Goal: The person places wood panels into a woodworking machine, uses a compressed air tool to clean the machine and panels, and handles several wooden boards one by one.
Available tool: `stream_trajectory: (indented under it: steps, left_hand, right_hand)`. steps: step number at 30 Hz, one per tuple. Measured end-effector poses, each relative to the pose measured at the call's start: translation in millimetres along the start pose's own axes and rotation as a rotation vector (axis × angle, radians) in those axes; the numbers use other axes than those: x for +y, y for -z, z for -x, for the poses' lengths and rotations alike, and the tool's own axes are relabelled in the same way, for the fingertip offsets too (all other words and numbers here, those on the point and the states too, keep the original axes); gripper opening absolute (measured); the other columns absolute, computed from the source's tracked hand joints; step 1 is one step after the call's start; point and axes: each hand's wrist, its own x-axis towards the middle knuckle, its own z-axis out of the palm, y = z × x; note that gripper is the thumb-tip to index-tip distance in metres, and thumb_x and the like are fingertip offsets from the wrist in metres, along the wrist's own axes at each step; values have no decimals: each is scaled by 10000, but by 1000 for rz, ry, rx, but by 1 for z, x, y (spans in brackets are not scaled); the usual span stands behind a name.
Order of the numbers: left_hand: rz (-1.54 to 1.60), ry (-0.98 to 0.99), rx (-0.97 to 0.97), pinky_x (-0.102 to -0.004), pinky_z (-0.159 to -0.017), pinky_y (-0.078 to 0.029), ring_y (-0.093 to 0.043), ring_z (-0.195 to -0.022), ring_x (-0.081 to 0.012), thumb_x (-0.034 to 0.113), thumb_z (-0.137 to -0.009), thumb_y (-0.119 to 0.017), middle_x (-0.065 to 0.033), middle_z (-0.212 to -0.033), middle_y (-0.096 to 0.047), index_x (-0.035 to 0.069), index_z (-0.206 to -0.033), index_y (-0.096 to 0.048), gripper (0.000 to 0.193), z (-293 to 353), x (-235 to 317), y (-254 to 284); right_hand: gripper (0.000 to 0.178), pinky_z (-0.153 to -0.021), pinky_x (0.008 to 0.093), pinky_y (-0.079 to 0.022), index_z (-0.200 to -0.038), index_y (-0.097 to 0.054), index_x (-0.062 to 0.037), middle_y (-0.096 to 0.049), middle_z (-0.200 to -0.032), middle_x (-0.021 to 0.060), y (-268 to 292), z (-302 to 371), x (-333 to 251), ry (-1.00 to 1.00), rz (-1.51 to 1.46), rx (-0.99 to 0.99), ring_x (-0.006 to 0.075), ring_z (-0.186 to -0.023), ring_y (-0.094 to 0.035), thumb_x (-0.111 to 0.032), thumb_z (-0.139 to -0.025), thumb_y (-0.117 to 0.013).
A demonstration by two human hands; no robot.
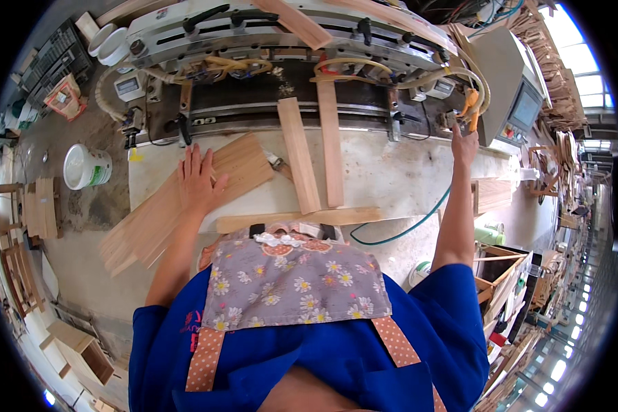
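Note:
My left hand (pixel 199 180) lies flat with fingers spread on a stack of thin wooden boards (pixel 237 165), fanned out over the table's left edge. Out to the right, my right hand (pixel 464 145) is closed at the lower end of an orange air gun (pixel 471 103), beside the machine; its grip is partly hidden. Between my hands, a narrow plank (pixel 299 158) lies on the white table. A second plank (pixel 329 144) runs in under the machine's front. Next to the boards is a brush (pixel 278 163), partly covered. Another strip (pixel 299 220) lies crosswise along the near edge, against my apron.
A long machine (pixel 288 41) with clamp levers and hoses spans the back, with sawdust (pixel 285 89) on its bed. A control cabinet (pixel 518 103) stands at right. A green hose (pixel 405 237) loops near the table edge. A white bucket (pixel 87 167) stands on the floor at left.

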Motion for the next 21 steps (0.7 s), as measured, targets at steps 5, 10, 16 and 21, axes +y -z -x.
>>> stream_trajectory:
  steps: [5,10,16,21]
  left_hand:
    - [14,13,8,-516,-1103,-153,-194,-1383,-334,425,-784,-610,-155,-1477,-263,98,-1360,-406,693,1,-1,-2]
    - [16,60,-31,-511,-1109,-147,-174,-1388,-328,410,-776,-623,-144,-1478,-258,103,-1353,-410,687,6,-3,7]
    - [16,66,-53,-498,-1113,-151,-178,-1387,-316,403,-781,-620,-130,-1465,-278,105,-1342,-424,665,1,1,10]
    - [41,76,-32,-498,-1109,-163,-186,-1382,-309,409,-782,-617,-125,-1444,-305,105,-1325,-446,646,2,3,12]
  right_hand:
    - [681,-776,394,-506,-1053,-575,22,-644,-883,165,-33,-69,43,-199,2,-156,315,-886,-640,-570,-733,-681]
    - [234,-381,187,-349,-846,-569,-145,-420,-570,-93,2,-94,25,-521,-1404,-786,32,-459,-398,-372,-900,-592]
    - [205,-687,270,-425,-884,-540,-56,-515,-854,54,82,-141,1,91,-2014,-708,149,-770,-484,-254,-890,-594]
    - [763,-741,252,-486,-1191,-485,-56,-504,-1131,126,132,-76,-23,353,-1906,-1026,193,-949,-490,-556,-673,-737]
